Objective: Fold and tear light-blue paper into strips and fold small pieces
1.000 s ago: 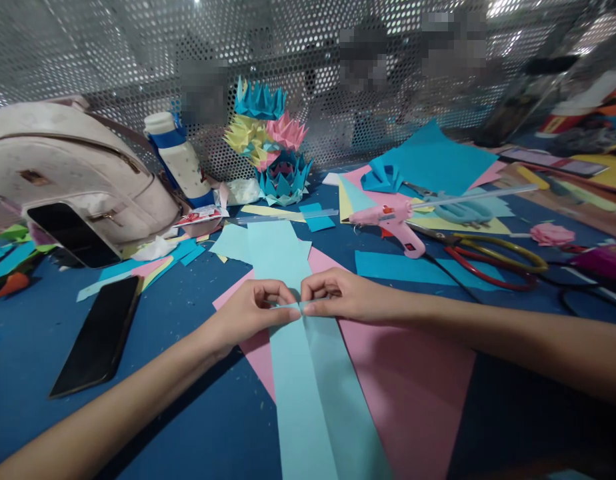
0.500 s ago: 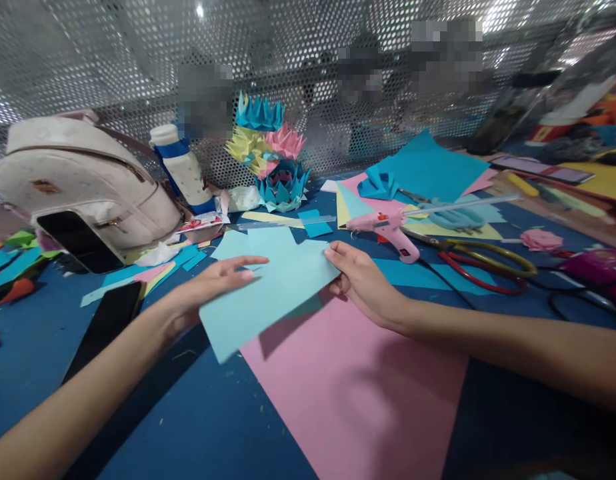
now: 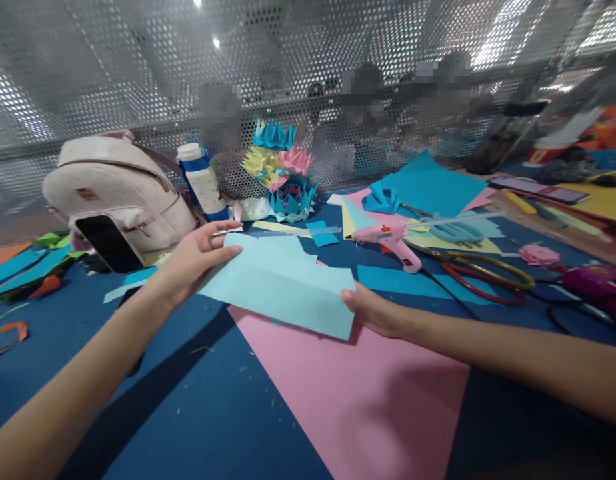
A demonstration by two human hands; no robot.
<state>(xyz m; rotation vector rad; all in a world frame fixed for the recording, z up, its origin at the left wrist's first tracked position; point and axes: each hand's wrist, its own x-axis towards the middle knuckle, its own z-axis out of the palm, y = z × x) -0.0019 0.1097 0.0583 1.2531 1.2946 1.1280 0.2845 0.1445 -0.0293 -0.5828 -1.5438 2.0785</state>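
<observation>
A light blue sheet of paper [image 3: 278,283] is held tilted above a pink sheet of paper [image 3: 368,400] lying on the table. My right hand [image 3: 375,310] pinches its right edge, thumb on the near face and the other fingers hidden behind. At the sheet's upper left, my left hand [image 3: 193,260] has its thumb on the paper, with the other fingers reaching past the top edge. Beyond the sheet stand folded paper flowers [image 3: 291,197] in blue, yellow and pink. A pink glue gun [image 3: 388,239] rests to the right, just beyond my right hand.
A white backpack [image 3: 123,180] with a phone [image 3: 109,245] leaning on it stands at left, beside a bottle [image 3: 203,183]. Scissors [image 3: 488,273] and a blue paper strip [image 3: 413,283] lie at right. A perforated metal screen [image 3: 308,67] closes the back.
The light blue sheet has turned, its right end coming lower and nearer. My left hand has shifted up to its upper left corner; my right hand has moved slightly down. The view has shifted left.
</observation>
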